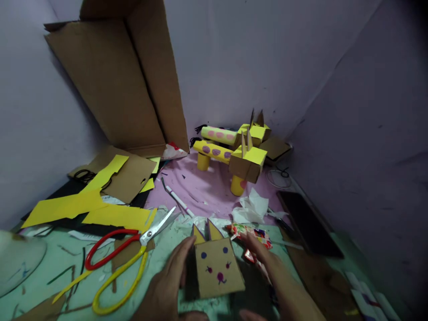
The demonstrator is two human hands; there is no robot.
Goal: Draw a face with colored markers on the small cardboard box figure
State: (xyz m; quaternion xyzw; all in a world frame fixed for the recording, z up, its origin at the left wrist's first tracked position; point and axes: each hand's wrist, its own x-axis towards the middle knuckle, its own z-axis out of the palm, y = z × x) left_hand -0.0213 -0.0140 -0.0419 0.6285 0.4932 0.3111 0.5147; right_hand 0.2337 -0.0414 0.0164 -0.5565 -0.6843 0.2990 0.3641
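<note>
A small cardboard box head (219,267) with two pointed ears and a drawn face stands at the lower middle, facing the camera. My left hand (170,281) is curved along its left side, fingers apart, with the index fingertip near the left ear. On the other side my right hand (277,276) is spread, a gap showing between it and the box. Neither hand visibly grips the box. Scissors (143,240) with one red and one yellow handle lie open to the left. Behind the box lies a colourful wrapper or tube (254,234).
Two yellow tube-bodied cardboard animals (245,162) stand at the back. Yellow paper strips (67,207) and cardboard (130,174) lie left, below a large carton (110,84). White tissue (252,207), a dark phone-like slab (309,223) and markers (368,298) are on the right.
</note>
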